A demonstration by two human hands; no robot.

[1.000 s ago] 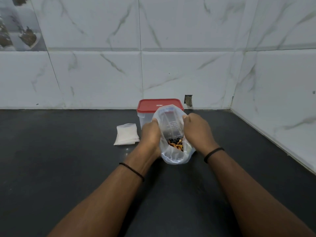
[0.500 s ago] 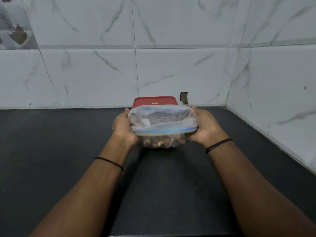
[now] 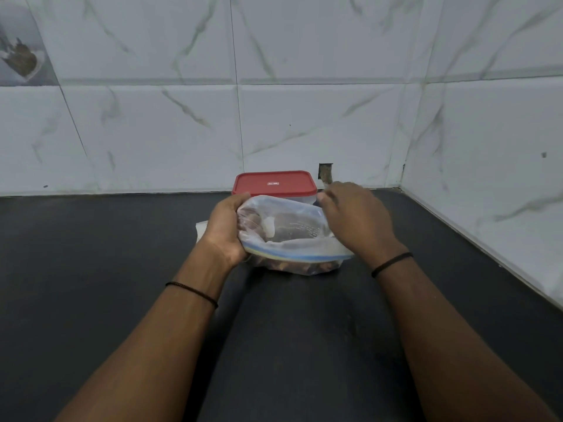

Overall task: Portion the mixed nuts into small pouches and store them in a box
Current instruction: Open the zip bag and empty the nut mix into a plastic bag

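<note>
A clear zip bag of mixed nuts (image 3: 289, 239) with a blue-and-yellow zip strip lies between my hands on the black counter. My left hand (image 3: 227, 226) grips the bag's left end, fingers curled round the plastic. My right hand (image 3: 355, 219) is over the bag's right side, its fingers at the far upper edge; whether they pinch the plastic is hidden. Behind the bag stands a clear box with a red lid (image 3: 274, 184), lid on. A corner of the white pouches (image 3: 201, 228) shows just left of my left hand.
The black counter (image 3: 91, 269) runs to a marble-tiled wall at the back and another on the right, meeting in a corner at the far right. A small dark hole (image 3: 325, 172) is in the back wall behind the box.
The bag's open mouth was stretched wide sideways between both hands. Since then my right hand has left the bag's right end and moved up over its far edge.
</note>
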